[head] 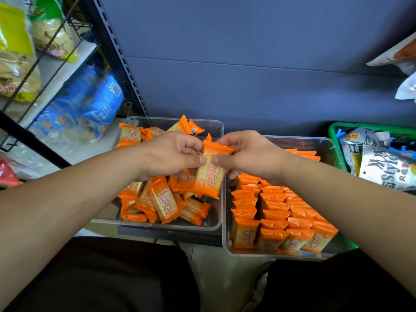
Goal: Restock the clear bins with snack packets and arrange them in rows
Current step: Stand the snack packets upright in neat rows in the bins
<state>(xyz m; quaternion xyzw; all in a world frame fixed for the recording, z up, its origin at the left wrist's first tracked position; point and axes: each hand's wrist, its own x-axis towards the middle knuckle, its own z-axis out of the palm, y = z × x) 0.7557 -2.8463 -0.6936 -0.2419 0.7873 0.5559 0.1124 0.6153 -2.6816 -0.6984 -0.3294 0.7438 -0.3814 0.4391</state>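
The right bin point(328, 149) already holds neat rows of packets, with room left at the back; the left bin point(216, 129) is a loose heap waiting to be sorted. Both the left hand point(171, 154) and the right hand point(249, 154) pinch one packet point(210, 174) between them, above where the bins meet.

A matte blue-grey panelled wall point(247, 52) spans the far side. At far left stand a black perforated metal upright point(119, 55) and a black wire-framed shelf rack point(67, 61). The near floor point(211, 264) is pale.
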